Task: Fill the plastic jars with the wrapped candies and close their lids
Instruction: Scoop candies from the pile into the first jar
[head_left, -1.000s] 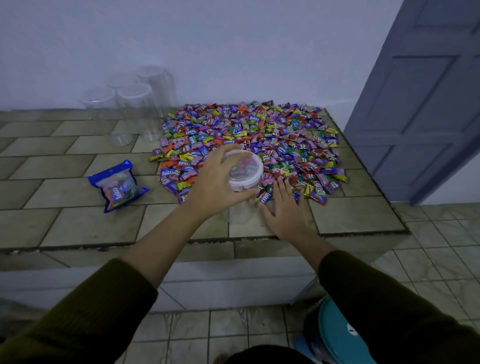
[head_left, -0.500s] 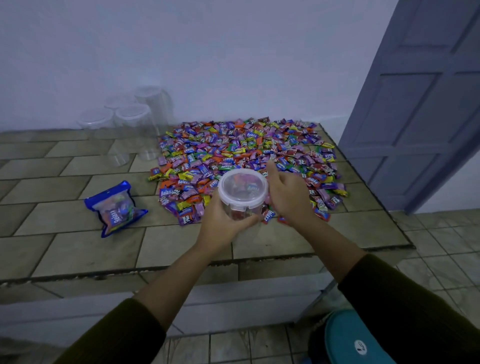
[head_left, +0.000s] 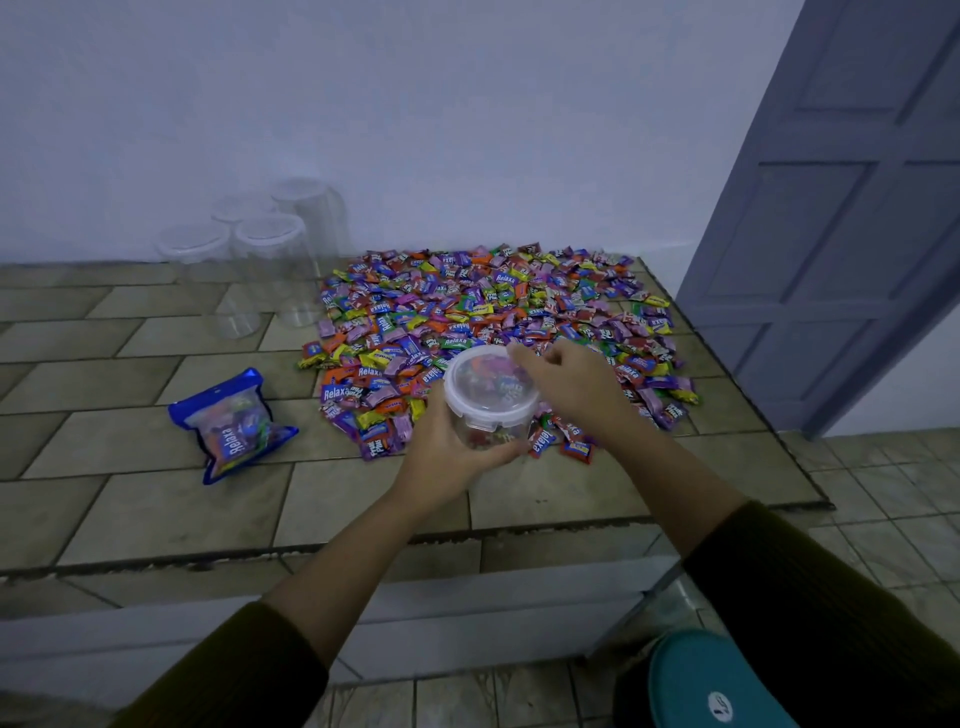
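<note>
Blue-grey door (head_left: 841, 234) beside tiled counter (head_left: 156, 509)

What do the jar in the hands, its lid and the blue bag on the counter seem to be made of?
The jar looks like clear glossy plastic: the candies show through its wall. The lid seems to be cloudy whitish plastic with a thick moulded rim. The blue bag is probably thin shiny plastic film: it has a clear window and creases.

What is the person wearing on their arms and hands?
Long, dark olive-brown sleeves that look like a knitted sweater: the left sleeve and the right sleeve. Both end partway up the forearm. The left hand and the right hand are bare, with no gloves. No ring, watch or bracelet shows.
</note>
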